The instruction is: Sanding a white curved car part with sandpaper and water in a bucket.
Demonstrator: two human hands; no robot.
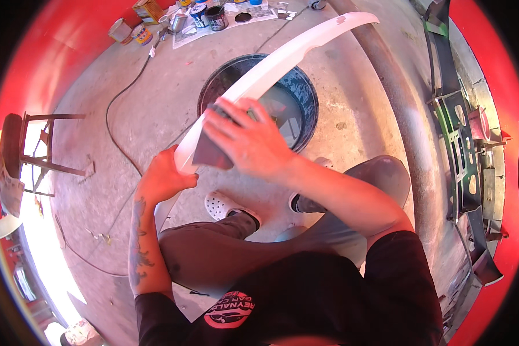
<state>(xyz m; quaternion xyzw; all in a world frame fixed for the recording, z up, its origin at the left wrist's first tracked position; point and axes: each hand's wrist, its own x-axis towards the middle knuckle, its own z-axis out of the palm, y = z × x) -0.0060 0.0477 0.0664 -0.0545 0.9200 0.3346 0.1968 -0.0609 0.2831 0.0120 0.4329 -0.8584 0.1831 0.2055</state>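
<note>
A long, curved white panel [277, 62], which looks like a car trim piece or spoiler, slants from my lap up to the far right. A small discoloured patch shows near its far end. My left hand [164, 173] is closed round the panel's near part, thumb on the close side. My right hand [251, 138] presses a dark grey sheet like sandpaper [211, 154] against the panel, its fingers wrapped over the sheet's upper end. Beneath the panel stands a round black tub [311, 95] with water in it; the panel hides part of its opening.
Paint cans [217, 18] and jars stand on newspaper at the far side. A dark cable [111, 115] crosses the floor at left, near a stool [40, 144]. A thick pipe [386, 81] runs along the right, with dark car parts [458, 150] beyond it.
</note>
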